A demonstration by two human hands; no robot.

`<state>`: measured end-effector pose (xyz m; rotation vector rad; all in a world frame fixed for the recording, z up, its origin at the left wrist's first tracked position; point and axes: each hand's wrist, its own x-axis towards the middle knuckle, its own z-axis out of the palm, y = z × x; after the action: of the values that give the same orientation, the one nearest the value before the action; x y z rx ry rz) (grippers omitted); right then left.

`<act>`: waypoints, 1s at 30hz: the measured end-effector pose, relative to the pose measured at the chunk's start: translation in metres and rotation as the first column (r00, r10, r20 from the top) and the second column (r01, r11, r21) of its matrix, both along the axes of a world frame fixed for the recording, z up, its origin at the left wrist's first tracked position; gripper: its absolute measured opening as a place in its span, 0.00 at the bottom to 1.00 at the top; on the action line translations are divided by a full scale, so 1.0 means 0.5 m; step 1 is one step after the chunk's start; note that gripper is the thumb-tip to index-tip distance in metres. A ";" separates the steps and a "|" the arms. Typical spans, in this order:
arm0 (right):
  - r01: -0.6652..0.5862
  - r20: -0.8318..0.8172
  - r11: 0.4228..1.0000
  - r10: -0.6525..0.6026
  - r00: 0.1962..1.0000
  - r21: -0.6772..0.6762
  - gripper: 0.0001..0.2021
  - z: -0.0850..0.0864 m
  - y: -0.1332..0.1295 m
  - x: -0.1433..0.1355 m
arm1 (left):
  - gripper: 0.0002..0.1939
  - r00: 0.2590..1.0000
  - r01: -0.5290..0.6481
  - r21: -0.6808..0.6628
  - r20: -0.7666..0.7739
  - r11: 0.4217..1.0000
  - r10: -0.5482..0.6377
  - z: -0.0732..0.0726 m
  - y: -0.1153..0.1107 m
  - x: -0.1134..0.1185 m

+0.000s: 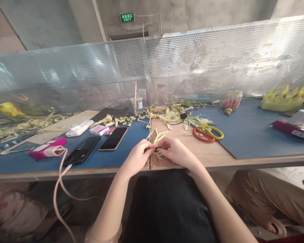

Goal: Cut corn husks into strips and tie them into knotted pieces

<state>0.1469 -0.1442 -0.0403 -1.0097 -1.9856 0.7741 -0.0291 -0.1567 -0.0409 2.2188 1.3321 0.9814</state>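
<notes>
My left hand (139, 154) and my right hand (176, 152) meet near the table's front edge. Their fingertips pinch together at a small bundle of pale green leaf strips (159, 136) with something dark at its middle. Strip ends stick out above and below the fingers. What the dark part is, I cannot make out. Scissors (204, 133) with one red and one yellow handle loop lie beyond my right hand. A loose heap of similar leaves (171, 113) spreads behind both hands.
To the left lie two phones (114, 138), a white case (79, 128), a small box (99, 130) and a magenta device (47, 148) with a cable. A plastic cup (136, 103) and a jar (232, 100) stand before the perforated metal screen (192, 67). Seated people's legs (266, 195) show at both sides.
</notes>
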 end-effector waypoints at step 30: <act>0.006 -0.023 0.986 -0.010 1.000 -0.165 0.10 0.009 -0.009 -0.001 | 0.12 0.995 -0.033 0.121 -0.088 0.992 0.044 -0.001 -0.017 0.014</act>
<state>0.1466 -0.1486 -0.0359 -1.0979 -1.9204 0.9549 -0.0220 -0.1654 -0.0413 2.3603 1.3931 1.0104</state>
